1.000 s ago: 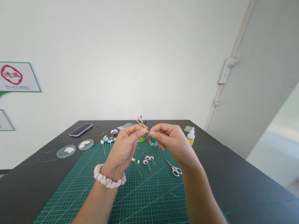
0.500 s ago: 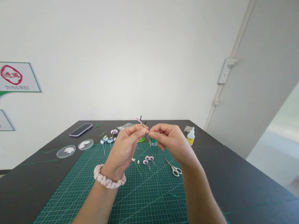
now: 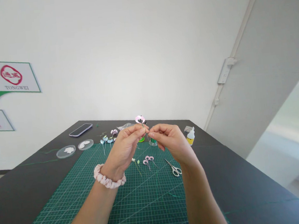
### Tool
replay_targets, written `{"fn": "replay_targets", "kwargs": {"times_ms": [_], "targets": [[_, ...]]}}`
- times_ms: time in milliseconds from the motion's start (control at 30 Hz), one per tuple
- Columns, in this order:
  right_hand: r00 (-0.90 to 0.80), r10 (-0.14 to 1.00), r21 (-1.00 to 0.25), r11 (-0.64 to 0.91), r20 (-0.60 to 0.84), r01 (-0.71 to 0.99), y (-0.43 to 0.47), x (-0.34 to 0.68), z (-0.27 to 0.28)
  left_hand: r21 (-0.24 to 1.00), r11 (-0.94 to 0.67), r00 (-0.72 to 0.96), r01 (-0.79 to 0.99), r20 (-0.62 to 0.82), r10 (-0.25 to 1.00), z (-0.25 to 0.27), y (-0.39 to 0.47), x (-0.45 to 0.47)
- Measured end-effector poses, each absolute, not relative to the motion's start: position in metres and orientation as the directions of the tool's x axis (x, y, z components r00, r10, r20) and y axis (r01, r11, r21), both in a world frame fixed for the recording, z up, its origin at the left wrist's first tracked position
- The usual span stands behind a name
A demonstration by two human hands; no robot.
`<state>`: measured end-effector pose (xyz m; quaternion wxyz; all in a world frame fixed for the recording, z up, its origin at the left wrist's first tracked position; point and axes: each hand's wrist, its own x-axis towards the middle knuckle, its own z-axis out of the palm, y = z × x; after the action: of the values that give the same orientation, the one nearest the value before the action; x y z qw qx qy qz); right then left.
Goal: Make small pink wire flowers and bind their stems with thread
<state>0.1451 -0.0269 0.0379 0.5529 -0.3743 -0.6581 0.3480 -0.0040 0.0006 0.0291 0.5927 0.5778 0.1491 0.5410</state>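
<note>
My left hand [image 3: 128,138], a pink scrunchie [image 3: 108,177] round its wrist, pinches the thin stem of a pink wire-stemmed petal [image 3: 140,119]. The petal stands upright above the fingertips, its rounded face toward me. My right hand [image 3: 169,138] is closed in a pinch beside the left fingertips, at the stem. What lies between its fingers is too small to make out. A green thread spool [image 3: 153,142] is partly hidden behind the right hand. Below the hands, several pink petals on wire stems [image 3: 147,159] lie on the green cutting mat [image 3: 148,210].
Scissors [image 3: 174,169] lie right of the petals; a glue bottle [image 3: 190,136] stands behind them. Blue flowers [image 3: 104,141], two shallow dishes [image 3: 66,151] with white pieces and a phone [image 3: 80,130] are on the left. A white-and-green sprig [image 3: 136,164] lies on the mat.
The pink petal has turned on its stem, from edge-on to showing its broad rounded face. Both hands stay in nearly the same place.
</note>
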Motion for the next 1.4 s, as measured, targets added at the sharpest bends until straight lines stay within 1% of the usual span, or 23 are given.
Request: {"fn": "replay_targets", "kwargs": {"times_ms": [800,1400], "targets": [[-0.117,0.871,-0.871,0.486,0.477,0.065,-0.0262,0.1450,0.0376,0.840,-0.242,0.380,-0.485,0.451,0.808,0.0293,0.0007,-0.0036],[-0.103,0.877,-0.873,0.479,0.470,0.089,-0.0274,0.1441,0.0376,0.838,-0.235,0.383,-0.493,0.452,0.806,0.0299,-0.0002,-0.0035]]}}
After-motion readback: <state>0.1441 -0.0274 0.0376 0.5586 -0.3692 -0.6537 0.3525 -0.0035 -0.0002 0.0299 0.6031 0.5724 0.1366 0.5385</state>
